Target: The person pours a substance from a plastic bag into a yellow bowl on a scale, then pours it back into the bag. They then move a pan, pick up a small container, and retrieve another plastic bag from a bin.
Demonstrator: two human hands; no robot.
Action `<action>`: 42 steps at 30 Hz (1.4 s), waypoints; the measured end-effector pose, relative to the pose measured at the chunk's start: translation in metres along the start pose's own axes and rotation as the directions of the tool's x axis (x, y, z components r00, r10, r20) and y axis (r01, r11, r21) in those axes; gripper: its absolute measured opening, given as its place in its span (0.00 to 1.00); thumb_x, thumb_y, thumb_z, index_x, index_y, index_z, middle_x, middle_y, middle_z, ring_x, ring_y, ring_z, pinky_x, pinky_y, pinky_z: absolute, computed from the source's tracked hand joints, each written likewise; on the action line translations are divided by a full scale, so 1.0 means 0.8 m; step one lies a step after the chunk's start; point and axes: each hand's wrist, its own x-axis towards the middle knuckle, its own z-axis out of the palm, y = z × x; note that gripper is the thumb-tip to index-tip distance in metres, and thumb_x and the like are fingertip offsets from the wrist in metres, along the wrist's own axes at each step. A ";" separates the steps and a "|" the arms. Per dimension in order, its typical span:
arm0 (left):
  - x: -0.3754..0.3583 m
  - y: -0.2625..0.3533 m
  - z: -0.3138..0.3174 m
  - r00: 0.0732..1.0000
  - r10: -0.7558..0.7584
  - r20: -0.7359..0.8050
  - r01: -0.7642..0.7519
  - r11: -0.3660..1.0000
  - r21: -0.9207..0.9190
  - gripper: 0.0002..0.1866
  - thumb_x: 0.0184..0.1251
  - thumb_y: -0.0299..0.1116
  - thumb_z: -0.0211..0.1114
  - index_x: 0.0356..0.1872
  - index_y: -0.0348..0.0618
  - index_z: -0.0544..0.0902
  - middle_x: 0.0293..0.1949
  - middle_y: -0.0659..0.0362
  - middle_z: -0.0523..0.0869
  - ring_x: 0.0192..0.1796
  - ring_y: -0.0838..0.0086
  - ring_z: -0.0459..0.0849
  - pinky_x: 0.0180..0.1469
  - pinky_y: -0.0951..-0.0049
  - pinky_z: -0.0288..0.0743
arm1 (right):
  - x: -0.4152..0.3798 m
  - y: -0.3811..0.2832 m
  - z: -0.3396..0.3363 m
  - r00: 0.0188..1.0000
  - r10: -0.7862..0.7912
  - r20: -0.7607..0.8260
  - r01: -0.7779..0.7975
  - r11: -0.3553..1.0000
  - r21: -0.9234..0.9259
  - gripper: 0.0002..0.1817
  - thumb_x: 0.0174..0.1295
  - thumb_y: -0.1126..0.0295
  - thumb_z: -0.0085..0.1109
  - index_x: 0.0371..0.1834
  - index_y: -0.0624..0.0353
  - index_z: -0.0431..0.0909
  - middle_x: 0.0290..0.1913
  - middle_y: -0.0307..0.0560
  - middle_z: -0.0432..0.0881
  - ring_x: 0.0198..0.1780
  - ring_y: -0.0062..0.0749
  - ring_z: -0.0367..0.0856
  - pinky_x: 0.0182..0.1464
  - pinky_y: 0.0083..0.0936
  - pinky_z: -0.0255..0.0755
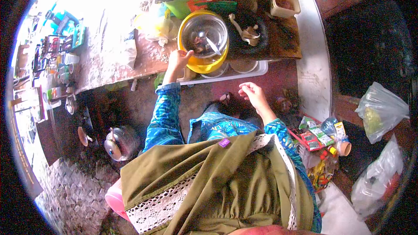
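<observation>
A yellow basin [204, 66] stands at the front edge of the wooden table, with a clear bowl [203, 29] inside it. In the bowl lie some dark brown pieces and a white spoon [213, 46]. My left hand [177, 63] grips the basin's left rim, its thumb over the edge. Lower and to the right, my right hand [252, 93] hangs in the air in front of the table, fingers partly curled and apart, with nothing visible in it. Right of the basin is a dark stone mortar [244, 45] holding a pale pestle-like tool [250, 35].
A square tub [284, 1] sits at the table's back right. Green and orange baskets [178, 8] stand behind the basin. A white tray [261, 67] is below the table edge. A metal pot [114, 143] is at lower left; plastic bags [383, 111] hang at right.
</observation>
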 end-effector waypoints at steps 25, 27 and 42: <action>-0.087 -0.075 -0.073 0.995 -0.101 0.007 0.069 0.624 -0.778 0.11 0.66 0.33 0.53 0.44 0.41 0.77 0.34 0.65 0.80 0.34 0.81 0.76 0.36 0.80 0.73 | 0.100 0.004 0.032 0.998 -0.014 -0.061 0.017 0.998 0.060 0.15 0.62 0.61 0.54 0.47 0.59 0.72 0.35 0.43 0.80 0.32 0.26 0.79 0.33 0.23 0.73; -0.117 -0.101 -0.084 0.990 -0.120 -0.075 0.005 0.558 -0.830 0.11 0.66 0.33 0.52 0.44 0.42 0.77 0.34 0.65 0.80 0.34 0.81 0.77 0.35 0.80 0.73 | 0.128 -0.006 0.050 0.999 0.019 -0.037 -0.018 0.999 0.028 0.19 0.60 0.60 0.56 0.49 0.60 0.71 0.36 0.46 0.80 0.31 0.30 0.79 0.33 0.27 0.73; -0.064 -0.224 0.019 0.917 -0.398 -0.014 0.136 0.345 -0.929 0.15 0.67 0.34 0.51 0.50 0.36 0.69 0.45 0.53 0.78 0.45 0.68 0.80 0.48 0.70 0.77 | 0.161 -0.016 0.100 0.978 -0.041 -0.206 0.037 0.999 -0.025 0.14 0.61 0.68 0.51 0.44 0.66 0.65 0.38 0.51 0.75 0.29 0.32 0.80 0.20 0.22 0.76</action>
